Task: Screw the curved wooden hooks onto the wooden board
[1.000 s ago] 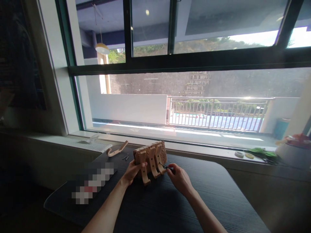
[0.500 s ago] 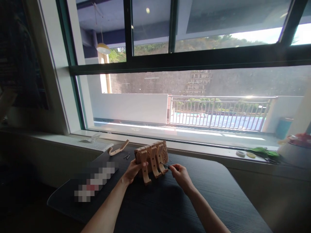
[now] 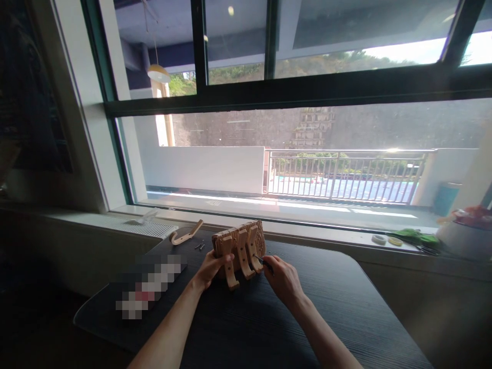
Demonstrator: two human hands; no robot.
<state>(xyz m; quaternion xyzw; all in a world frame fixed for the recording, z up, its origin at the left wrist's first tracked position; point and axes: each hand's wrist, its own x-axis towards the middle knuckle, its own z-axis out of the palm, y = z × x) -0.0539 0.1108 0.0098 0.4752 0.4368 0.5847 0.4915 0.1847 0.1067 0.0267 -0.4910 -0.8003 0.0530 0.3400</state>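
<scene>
Pale wood throughout: a spare hook (image 3: 186, 233) and loose screws (image 3: 199, 246) lie at 10 o'clock of the hook rack (image 3: 239, 248), set aside within reach on the dark worktop (image 3: 269, 323). Left hand (image 3: 209, 268) clasps the rack's left end, propping it upright at worktop centre. At 3 o'clock, right hand (image 3: 283, 279) pinches a slim screwdriver (image 3: 263, 261), tip at the rightmost hook.

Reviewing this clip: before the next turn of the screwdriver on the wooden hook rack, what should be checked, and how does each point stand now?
1. Left hand steadies the wooden hook rack: ok.
2. Right hand grips the screwdriver: ok.
3. Screwdriver tip seated in a screw at the rightmost hook: cannot tell, too small.
4. Rack rests on the dark table: ok.
5. Spare screws and loose wooden hook lie apart from both hands: ok.
</scene>
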